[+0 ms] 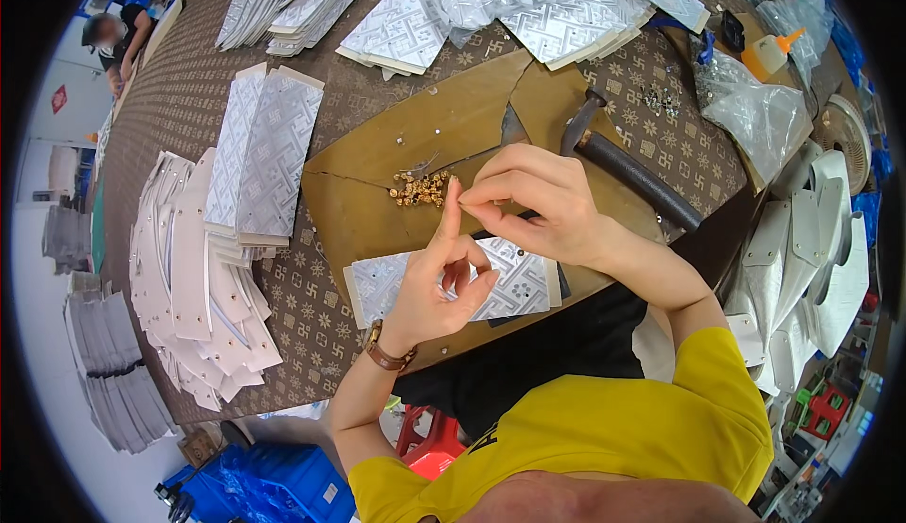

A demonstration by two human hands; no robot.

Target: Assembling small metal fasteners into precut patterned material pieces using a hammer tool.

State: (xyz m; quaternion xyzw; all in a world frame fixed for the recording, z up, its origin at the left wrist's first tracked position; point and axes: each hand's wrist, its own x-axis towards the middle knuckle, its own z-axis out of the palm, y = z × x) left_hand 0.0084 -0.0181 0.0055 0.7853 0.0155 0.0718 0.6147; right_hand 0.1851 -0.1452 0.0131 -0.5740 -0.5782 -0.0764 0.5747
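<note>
My left hand is raised with its index finger stretched up and the other fingers loosely bent, nothing visible in it. At that fingertip, the thumb and fingers of my right hand are pinched together; whatever they hold is too small or hidden to name. Below both hands, a silver-patterned panel lies on a worn brown board, partly covered by my left hand. Just beyond my left index finger sits a pile of small gold-coloured studs. A hammer with a dark handle rests to the right of my right hand.
Stacked patterned panels and white curved pieces stand at left. More panels lie along the far side. Loose metal bits, a plastic bag and an orange-tipped bottle are at right. Another person sits far left.
</note>
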